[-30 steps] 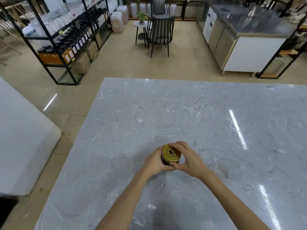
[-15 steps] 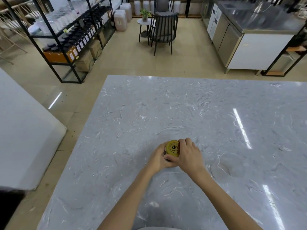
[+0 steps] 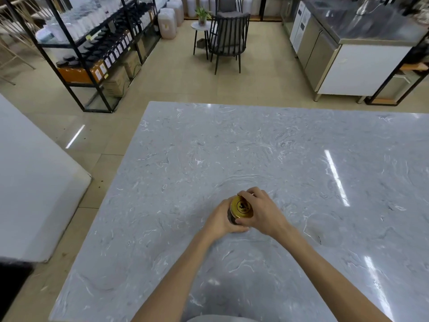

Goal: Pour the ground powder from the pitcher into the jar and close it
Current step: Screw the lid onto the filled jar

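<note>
A small dark jar (image 3: 232, 217) stands on the grey marbled bench (image 3: 255, 159), near its front middle. A gold lid (image 3: 242, 206) with a dark mark sits on top of it. The left hand (image 3: 220, 220) wraps around the jar's body from the left. The right hand (image 3: 262, 211) grips the lid, fingers (image 3: 247, 194) curled over its far edge and thumb at its near edge. Far left stands a black shelf (image 3: 92, 43) of bottles; beyond the bench are a dark chair (image 3: 228, 36) and a steel counter (image 3: 362, 47).

Perhaps shop: stocked shelving (image 3: 92, 43), steel counter (image 3: 362, 26)
</note>
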`<state>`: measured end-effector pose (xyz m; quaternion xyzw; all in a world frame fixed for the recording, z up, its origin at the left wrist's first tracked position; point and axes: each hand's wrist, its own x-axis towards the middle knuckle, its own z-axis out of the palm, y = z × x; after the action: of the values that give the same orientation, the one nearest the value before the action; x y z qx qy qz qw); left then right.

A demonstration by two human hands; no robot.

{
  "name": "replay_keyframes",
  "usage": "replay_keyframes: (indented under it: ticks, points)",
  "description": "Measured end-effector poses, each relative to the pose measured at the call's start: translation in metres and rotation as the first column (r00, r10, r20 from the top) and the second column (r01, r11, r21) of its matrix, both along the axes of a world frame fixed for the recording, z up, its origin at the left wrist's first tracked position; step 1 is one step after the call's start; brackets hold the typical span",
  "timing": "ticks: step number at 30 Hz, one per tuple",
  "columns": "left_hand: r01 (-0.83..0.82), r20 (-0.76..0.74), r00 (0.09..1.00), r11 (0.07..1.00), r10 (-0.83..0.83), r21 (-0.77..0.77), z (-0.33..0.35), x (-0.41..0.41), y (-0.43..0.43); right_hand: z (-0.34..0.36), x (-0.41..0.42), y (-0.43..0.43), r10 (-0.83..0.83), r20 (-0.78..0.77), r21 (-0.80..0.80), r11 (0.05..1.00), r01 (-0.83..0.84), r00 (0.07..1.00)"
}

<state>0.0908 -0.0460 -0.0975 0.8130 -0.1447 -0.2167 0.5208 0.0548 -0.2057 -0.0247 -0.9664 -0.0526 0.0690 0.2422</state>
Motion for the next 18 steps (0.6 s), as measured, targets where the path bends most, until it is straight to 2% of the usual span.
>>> replay_keyframes:
  ticks: [6, 11, 18]
  points:
    - [0.003, -0.008, 1.0, 1.0, -0.003, 0.0, -0.001, -0.001, -0.001, 0.009, 0.014, -0.014, 0.049, -0.123, 0.034, 0.998, -0.045, 0.991]
    - [0.013, -0.023, 1.0, 1.0, -0.013, 0.02, -0.002, 0.0, -0.001, 0.012, 0.021, -0.012, 0.138, -0.134, -0.109, 0.982, -0.153, 0.981]
    - [0.049, -0.052, 0.998, 0.999, -0.048, 0.023, 0.0, 0.003, 0.001, 0.023, 0.028, -0.012, 0.231, -0.171, -0.173, 0.95, -0.26, 0.958]
